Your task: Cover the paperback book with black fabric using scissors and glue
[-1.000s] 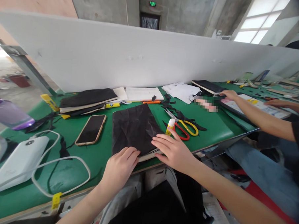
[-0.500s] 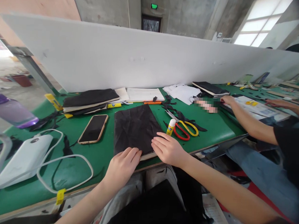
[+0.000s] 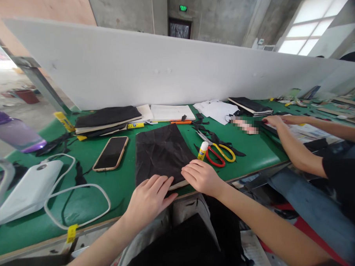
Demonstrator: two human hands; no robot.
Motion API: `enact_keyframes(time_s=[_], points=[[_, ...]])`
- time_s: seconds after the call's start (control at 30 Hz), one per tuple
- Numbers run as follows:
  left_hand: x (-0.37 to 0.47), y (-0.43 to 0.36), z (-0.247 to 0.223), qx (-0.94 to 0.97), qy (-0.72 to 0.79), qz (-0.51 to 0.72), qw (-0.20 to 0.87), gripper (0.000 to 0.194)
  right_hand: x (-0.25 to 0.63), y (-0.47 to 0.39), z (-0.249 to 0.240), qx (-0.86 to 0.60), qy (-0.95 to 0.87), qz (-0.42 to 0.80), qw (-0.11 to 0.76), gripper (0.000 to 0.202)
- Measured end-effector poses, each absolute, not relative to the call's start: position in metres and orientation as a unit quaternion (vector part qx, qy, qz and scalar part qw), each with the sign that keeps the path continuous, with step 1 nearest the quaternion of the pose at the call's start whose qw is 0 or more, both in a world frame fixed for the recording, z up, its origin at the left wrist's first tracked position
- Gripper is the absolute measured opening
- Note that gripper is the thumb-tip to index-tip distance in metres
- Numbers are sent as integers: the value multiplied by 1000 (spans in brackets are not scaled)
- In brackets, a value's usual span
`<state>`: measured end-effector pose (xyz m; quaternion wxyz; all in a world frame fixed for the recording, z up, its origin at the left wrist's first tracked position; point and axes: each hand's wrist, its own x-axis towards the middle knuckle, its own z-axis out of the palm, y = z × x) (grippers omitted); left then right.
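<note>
A book with a wrinkled black cloth cover [image 3: 161,152] lies at the near edge of the green table, pale page edges showing along its front. My left hand [image 3: 149,196] grips its near left part, fingers bent over the cover and thumb just in front of the edge. At the near right corner, my right hand [image 3: 203,177] is closed on the book with fingers together; its thumb is hidden. Just beyond that hand stands a yellow glue stick [image 3: 203,150] with a white cap, beside scissors [image 3: 220,153] with red and yellow handles.
Left of the book are a phone [image 3: 111,153], a white power bank [image 3: 30,189] with a looped cable, and a purple bottle [image 3: 14,131]. Black-covered books [image 3: 107,120] are stacked behind. A co-worker's arms [image 3: 297,146] reach in at right. A white partition [image 3: 168,70] borders the back.
My left hand has shifted slightly right along the near edge, its thumb now apart from the fingers. My right hand has dropped slightly. The co-worker's farther hand has moved left.
</note>
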<state>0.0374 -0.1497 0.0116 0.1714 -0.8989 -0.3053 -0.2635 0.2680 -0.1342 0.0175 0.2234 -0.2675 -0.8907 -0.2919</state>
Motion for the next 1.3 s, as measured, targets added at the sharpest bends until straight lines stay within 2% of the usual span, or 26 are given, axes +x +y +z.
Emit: enact_keyframes(time_s=[0.17, 0.3, 0.43, 1.3], points=[[45, -146, 14, -902, -295, -247, 194, 22, 270, -134, 16, -249, -893, -288, 241, 13], [46, -143, 16, -903, -286, -239, 214, 17, 279, -139, 23, -231, -903, -272, 241, 22], [45, -144, 17, -901, -270, -251, 228, 20, 300, -145, 29, -219, -911, -270, 224, 31], [43, -141, 14, -926, -201, -162, 274, 30, 332, -134, 16, -174, -931, -269, 174, 28]])
